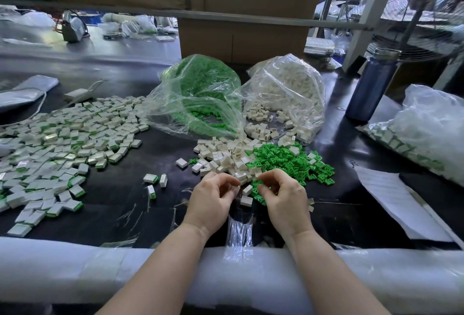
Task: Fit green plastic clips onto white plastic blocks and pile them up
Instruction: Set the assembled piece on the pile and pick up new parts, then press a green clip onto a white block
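Over loose white blocks (223, 159) and green clips (286, 161), both hands' (247, 195) fingers curl, contents unclear.

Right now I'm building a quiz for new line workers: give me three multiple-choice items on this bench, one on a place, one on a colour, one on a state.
1. Where does the big spread of finished white blocks with green clips lie?
A. left of the hands
B. inside the cardboard box
C. on the paper sheets

2. What colour is the tall metal bottle?
A. red
B. dark blue
C. yellow

3. How is the clear plastic bag of green clips?
A. knotted shut
B. open, mouth toward the person
C. hanging up

Answers: 1 A, the spread covers the black tabletop on the left. 2 B, its body is dark blue. 3 B, loose clips show in its open mouth.
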### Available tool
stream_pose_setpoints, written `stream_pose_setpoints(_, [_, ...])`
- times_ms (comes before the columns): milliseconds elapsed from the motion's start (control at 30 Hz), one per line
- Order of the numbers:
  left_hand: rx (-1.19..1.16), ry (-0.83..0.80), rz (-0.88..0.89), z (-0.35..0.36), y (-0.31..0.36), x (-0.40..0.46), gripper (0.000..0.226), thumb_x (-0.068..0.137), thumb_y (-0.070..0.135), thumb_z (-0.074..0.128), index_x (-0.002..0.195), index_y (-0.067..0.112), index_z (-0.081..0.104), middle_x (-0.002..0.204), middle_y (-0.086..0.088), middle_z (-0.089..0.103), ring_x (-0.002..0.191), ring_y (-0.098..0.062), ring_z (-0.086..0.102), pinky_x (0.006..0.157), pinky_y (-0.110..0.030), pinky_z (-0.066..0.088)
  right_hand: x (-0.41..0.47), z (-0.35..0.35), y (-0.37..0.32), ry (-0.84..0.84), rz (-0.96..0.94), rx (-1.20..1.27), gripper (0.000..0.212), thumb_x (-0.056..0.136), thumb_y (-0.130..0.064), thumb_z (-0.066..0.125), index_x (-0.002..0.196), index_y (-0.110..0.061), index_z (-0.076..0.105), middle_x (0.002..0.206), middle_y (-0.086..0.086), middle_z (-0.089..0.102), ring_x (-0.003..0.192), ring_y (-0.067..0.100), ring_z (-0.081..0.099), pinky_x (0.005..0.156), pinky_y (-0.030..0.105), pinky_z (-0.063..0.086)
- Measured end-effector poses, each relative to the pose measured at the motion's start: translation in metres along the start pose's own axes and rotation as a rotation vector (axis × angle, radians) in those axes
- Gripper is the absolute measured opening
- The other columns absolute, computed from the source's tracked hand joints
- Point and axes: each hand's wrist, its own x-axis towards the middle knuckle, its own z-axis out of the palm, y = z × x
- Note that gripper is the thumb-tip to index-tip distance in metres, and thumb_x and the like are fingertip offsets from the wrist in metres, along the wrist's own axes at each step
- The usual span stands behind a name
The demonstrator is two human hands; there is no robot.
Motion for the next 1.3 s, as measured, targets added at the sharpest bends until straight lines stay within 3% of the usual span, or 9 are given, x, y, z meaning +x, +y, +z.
stream_pose_setpoints(67, [-0.067,-0.01,-0.036,-0.001,0.001,0.003,0.02,0.082,0.007,0.067,0.077,0.026,0.064,0.077,0.004,0.058,0.068,-0.008,0.056,0.068,-0.01,0.045,0.0,0.0,-0.001,0.008,0.013,0.039,0.006,0.083,-0.009,0.067,0.087,-0.014,0.066,0.076,-0.008,0.064,0.073,0.012,0.058,0.074,0.029,0.05])
stream_pose_setpoints(167, [-0.242,-0.08,-0.098,0.001,0.01,0.007,0.02,0.085,0.003,0.063,0.077,0.022,0.062,0.074,-0.004,0.06,0.077,-0.028,0.062,0.08,-0.037,0.054,0.0,0.0,-0.002,0.025,0.024,0.077,0.008,0.082,-0.007,0.068,0.082,-0.015,0.065,0.07,-0.011,0.061,0.068,0.01,0.057,0.072,0.032,0.051])
stream_pose_setpoints(233, [-0.273,-0.11,-0.096,0.004,0.016,0.009,0.019,0.086,0.003,0.062,0.078,0.02,0.061,0.075,-0.004,0.06,0.078,-0.029,0.063,0.079,-0.041,0.054,0.0,0.001,-0.001,0.034,0.025,0.085,0.011,0.081,-0.007,0.068,0.08,-0.016,0.063,0.069,-0.012,0.06,0.067,0.009,0.057,0.072,0.032,0.051])
stream_pose_setpoints(467, [-0.456,-0.088,-0.093,0.014,0.016,0.007,0.019,0.086,0.004,0.061,0.084,0.023,0.065,0.085,-0.002,0.07,0.08,-0.016,0.067,0.075,-0.021,0.055,0.002,0.0,0.001,0.042,0.035,0.142,0.013,0.081,-0.005,0.068,0.085,-0.017,0.067,0.073,-0.013,0.064,0.072,0.008,0.062,0.073,0.025,0.052])
stream_pose_setpoints(633, [-0.726,-0.099,-0.163,0.012,0.01,0.006,0.008,0.085,0.004,0.061,0.088,0.01,0.064,0.075,0.0,0.07,0.073,-0.014,0.068,0.068,-0.02,0.056,0.003,-0.002,0.002,0.046,0.069,0.28,0.016,0.081,-0.004,0.069,0.079,-0.019,0.066,0.072,-0.012,0.066,0.069,-0.002,0.062,0.066,0.008,0.047])
stream_pose_setpoints(933, [-0.576,-0.132,-0.091,0.015,0.003,0.005,0.011,0.085,0.007,0.063,0.083,0.017,0.062,0.074,0.002,0.067,0.079,-0.019,0.067,0.079,-0.029,0.056,0.003,-0.008,-0.003,-0.004,0.066,0.504,0.024,0.08,0.001,0.068,0.071,-0.021,0.065,0.063,-0.012,0.066,0.064,-0.003,0.059,0.066,0.009,0.046])
stream_pose_setpoints(1167, [-0.59,-0.098,-0.061,0.012,0.006,0.003,0.022,0.091,0.004,0.055,0.107,0.015,0.063,0.081,-0.001,0.064,0.07,-0.007,0.064,0.069,-0.017,0.053,0.003,-0.007,-0.004,-0.016,0.062,0.454,0.018,0.08,0.0,0.068,0.072,-0.016,0.065,0.069,-0.005,0.065,0.064,-0.002,0.058,0.065,0.01,0.047])
stream_pose_setpoints(1300, [-0.704,0.008,-0.111,0.011,0.009,0.003,0.012,0.089,0.003,0.057,0.093,0.013,0.061,0.078,-0.003,0.066,0.071,-0.01,0.065,0.065,-0.017,0.054,0.0,-0.007,-0.007,-0.119,0.071,0.458,0.024,0.081,0.005,0.063,0.068,-0.015,0.06,0.063,0.001,0.063,0.06,0.008,0.058,0.061,0.021,0.05])
